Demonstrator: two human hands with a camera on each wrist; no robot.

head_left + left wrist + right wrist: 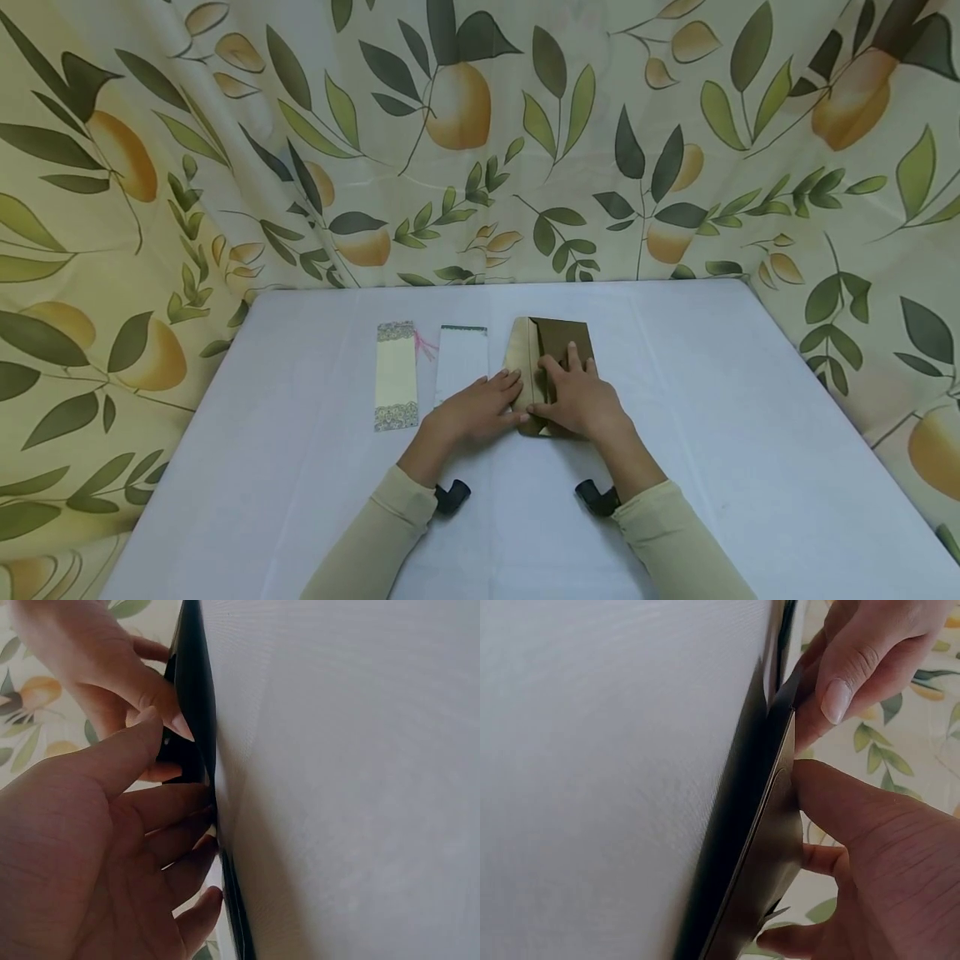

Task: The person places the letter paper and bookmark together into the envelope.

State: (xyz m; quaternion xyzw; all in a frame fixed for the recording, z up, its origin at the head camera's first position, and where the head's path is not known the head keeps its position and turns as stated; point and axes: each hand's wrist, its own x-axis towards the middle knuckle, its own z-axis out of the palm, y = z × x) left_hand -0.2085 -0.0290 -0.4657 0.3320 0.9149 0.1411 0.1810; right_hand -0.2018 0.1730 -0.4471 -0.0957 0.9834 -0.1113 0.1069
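A brownish-gold paper envelope (566, 333) lies on the white table, its paler flap (519, 354) folded out to the left. My left hand (480, 407) reaches over from the left, fingers extended, with the fingertips on the flap side near the lower edge. On the envelope's body rests my right hand (585, 402), its fingers spread and thumb pointing left along the fold. In the right wrist view the right thumb (829, 791) touches the upright-looking brown edge. The left wrist view has the left hand (67, 847) with its fingertips right at the dark envelope edge.
To the left lie a white paper sheet (461, 358) with a dark top edge and a cream bookmark (396, 367) with patterned ends and a pink tassel (426, 346). A fruit-patterned curtain (480, 208) hangs behind the table (750, 467).
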